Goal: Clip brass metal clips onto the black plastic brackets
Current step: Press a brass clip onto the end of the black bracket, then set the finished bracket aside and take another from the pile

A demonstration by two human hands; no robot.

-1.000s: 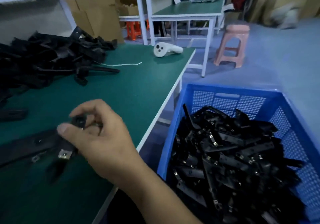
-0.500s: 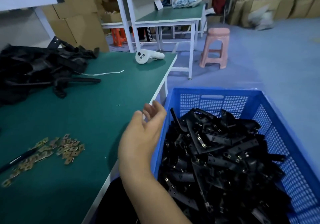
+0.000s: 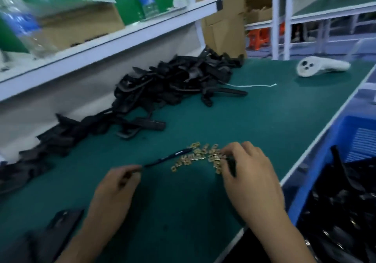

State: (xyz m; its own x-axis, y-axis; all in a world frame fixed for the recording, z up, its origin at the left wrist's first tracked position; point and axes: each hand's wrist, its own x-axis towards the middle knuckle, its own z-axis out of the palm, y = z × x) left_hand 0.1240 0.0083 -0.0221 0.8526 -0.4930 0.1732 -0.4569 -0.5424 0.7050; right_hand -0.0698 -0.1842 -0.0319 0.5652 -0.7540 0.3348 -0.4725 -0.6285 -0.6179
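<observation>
Right hand (image 3: 250, 179) fingers curled into brass clips (image 3: 200, 156), grip unclear. Left hand (image 3: 117, 187) fingers pinch clip beside pen (image 3: 168, 158). Clips mid-counter (image 3: 223, 120); bracket pile (image 3: 162, 87) behind; bare green toward right edge; blue crate (image 3: 345, 140) beyond.

We see a counter (image 3: 203, 211) topped with matt green mat. On it, the brass clips (image 3: 200, 156) gleam as shiny yellow metal. Behind the clips, the brackets (image 3: 162, 87) look like dull black plastic. Right of the counter, the crate (image 3: 354, 140) is smooth blue plastic with perforated walls.
</observation>
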